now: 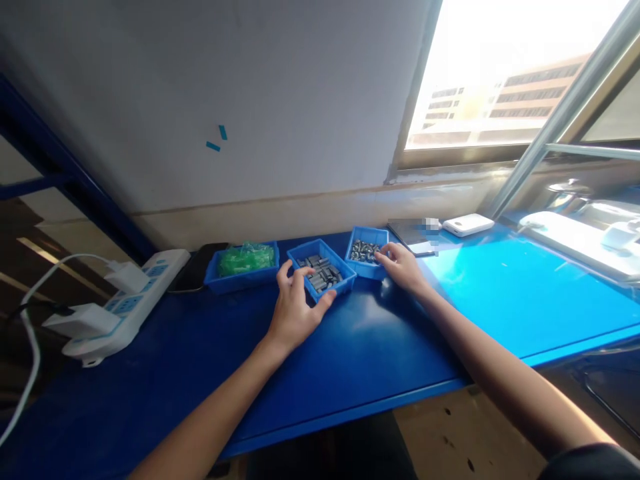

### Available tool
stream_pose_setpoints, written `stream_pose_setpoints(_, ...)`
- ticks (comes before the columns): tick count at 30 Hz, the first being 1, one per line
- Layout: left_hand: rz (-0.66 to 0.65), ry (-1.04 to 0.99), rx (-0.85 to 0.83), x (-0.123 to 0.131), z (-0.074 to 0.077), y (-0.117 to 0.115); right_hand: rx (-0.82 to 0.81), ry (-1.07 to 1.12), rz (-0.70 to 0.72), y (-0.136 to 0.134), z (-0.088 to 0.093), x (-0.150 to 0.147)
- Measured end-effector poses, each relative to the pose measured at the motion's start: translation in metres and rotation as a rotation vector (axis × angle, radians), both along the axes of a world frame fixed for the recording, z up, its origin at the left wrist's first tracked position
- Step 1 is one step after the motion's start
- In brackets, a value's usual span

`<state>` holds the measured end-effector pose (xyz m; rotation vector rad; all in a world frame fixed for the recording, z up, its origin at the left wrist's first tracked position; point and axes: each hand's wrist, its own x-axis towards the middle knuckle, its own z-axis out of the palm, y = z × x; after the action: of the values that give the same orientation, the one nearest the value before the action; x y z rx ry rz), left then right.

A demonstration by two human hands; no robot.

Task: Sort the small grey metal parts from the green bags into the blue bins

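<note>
Three small blue trays stand in a row on the blue table (380,347). My left hand (296,308) is curled around the near corner of the middle tray (320,270), which holds several grey metal pieces; its fingertips reach over the rim. My right hand (403,265) rests on the front edge of the right tray (369,250), full of small dark metal parts, with fingers bent at the rim. What the fingers pinch, if anything, is hidden. The left tray (241,263) holds green plastic pieces and nothing touches it.
A white power strip (125,300) with plugged chargers and white cables lies at the left. A dark phone (193,270) sits behind the left tray. A white power bank (467,225) and a dark flat device (415,237) lie near the window; white equipment (580,240) stands at the right.
</note>
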<state>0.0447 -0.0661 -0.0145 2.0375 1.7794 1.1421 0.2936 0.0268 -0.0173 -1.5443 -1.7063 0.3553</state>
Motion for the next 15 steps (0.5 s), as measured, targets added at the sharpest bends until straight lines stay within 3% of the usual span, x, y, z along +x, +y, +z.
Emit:
stream_pose_setpoints(5, -0.006, 0.185, -0.191, 0.0, 0.008, 0.001, -0.259, 0.242, -0.053, 0.013, 0.001, 0.01)
stream_pose_setpoints(11, -0.123, -0.102, -0.093, -0.025, 0.0, 0.021, -0.297, 0.296, 0.059, 0.047, 0.007, 0.009)
stream_pose_setpoints(15, -0.107, -0.225, -0.076, -0.026, 0.002, 0.021, -0.341, 0.469, 0.205, 0.041, 0.013, 0.012)
